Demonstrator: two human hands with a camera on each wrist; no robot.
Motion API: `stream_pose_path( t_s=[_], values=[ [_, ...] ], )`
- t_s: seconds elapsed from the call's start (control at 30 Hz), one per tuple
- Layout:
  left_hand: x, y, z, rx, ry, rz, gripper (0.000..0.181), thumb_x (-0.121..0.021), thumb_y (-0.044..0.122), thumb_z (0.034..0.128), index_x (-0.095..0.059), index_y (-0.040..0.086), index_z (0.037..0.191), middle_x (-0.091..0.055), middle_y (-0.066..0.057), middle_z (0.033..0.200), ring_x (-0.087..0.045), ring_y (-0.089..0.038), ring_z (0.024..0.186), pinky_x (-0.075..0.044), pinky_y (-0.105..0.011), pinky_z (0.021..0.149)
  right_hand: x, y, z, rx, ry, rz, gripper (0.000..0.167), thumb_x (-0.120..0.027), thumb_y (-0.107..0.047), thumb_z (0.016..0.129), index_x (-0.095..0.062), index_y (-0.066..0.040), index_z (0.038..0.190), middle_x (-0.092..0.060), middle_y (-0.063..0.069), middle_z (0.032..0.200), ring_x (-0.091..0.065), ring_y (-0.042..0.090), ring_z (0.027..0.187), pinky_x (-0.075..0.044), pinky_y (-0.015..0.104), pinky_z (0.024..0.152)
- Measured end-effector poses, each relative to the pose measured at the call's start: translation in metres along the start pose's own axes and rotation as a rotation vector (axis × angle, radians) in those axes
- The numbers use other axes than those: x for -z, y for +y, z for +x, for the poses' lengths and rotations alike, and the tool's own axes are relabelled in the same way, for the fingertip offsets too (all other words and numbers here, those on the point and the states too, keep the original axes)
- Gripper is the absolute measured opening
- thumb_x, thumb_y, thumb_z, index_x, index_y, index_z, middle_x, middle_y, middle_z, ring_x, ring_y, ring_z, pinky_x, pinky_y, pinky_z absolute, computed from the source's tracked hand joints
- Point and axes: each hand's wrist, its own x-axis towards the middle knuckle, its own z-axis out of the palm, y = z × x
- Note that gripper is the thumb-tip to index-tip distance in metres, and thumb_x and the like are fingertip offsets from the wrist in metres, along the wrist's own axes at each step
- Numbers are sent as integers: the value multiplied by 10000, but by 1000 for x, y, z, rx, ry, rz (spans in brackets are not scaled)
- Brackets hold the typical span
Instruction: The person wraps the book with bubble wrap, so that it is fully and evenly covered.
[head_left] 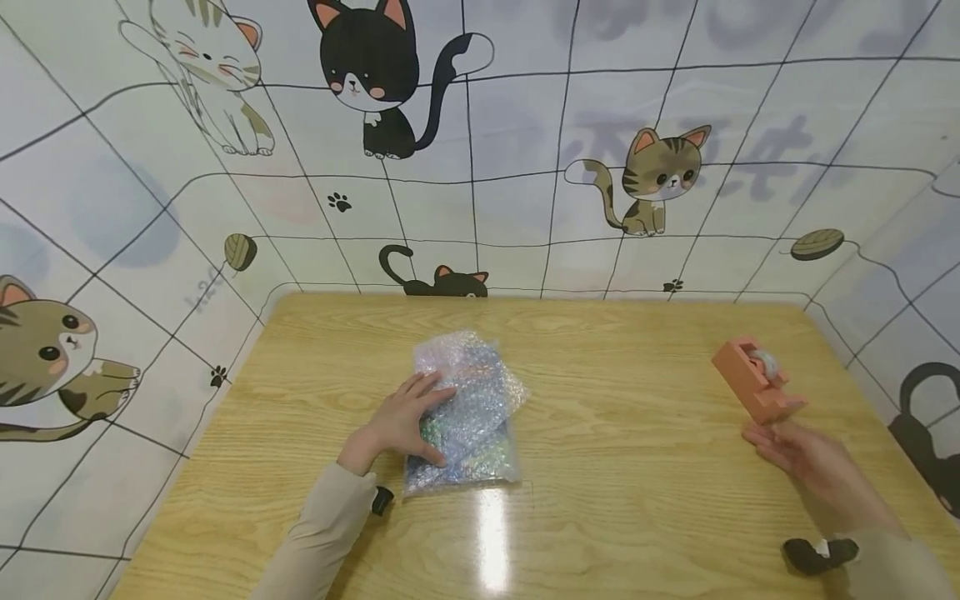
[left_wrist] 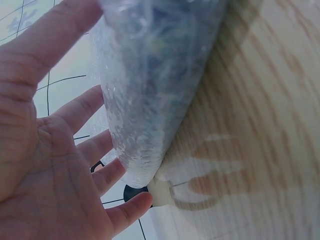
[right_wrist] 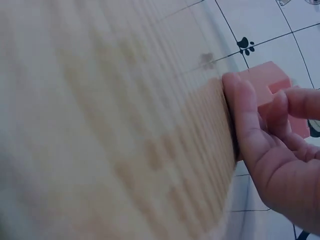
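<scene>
A flat package in clear bubble wrap (head_left: 480,408) lies left of centre on the table, and what is inside is blurred by the wrap. My left hand (head_left: 401,421) rests on its left side with fingers spread. In the left wrist view, the fingers of that hand (left_wrist: 65,150) lie along the bulging wrap (left_wrist: 150,90). At the right stands a pink tape dispenser (head_left: 753,383) with a roll of tape on it. My right hand (head_left: 817,467) is at its near end. Right wrist view: thumb and finger tips of this hand (right_wrist: 280,160) come together before the dispenser (right_wrist: 265,80); any tape between them cannot be made out.
The pale wooden table (head_left: 615,467) reaches back to a wall covering (head_left: 517,208) printed with cartoon cats and grid lines, which also runs along both sides. Bare wood lies between the package and the dispenser.
</scene>
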Motion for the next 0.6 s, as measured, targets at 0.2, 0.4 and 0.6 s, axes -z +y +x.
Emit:
stream_pose_path(
  t_s=[0.2, 0.4, 0.6],
  values=[
    [2, 2, -2, 3, 1, -1, 996, -868, 409, 594, -403, 122, 1427, -205, -161, 1531, -131, -420, 1386, -289, -694, 941, -22, -5, -7, -34, 38, -314, 320, -367, -82, 1016, -680, -129, 962, -716, 18, 957, -675, 113, 900, -537, 244, 753],
    [1, 1, -2, 6, 2, 7, 1003, -866, 420, 594, -398, 127, 1431, -204, -160, 1532, -130, -416, 1388, -292, -683, 949, -75, -12, 0, 56, 264, -629, 191, -527, -182, 969, -693, -242, 896, -699, -135, 859, -659, 9, 780, -496, 159, 659],
    [2, 2, -2, 10, -5, 6, 1002, -864, 419, 597, -395, 133, 1435, -196, -155, 1535, -123, -411, 1391, -285, -680, 958, -125, -3, 22, 208, 281, -734, 165, -569, -128, 942, -700, -193, 866, -686, -130, 773, -634, 18, 685, -482, 166, 608]
  ],
)
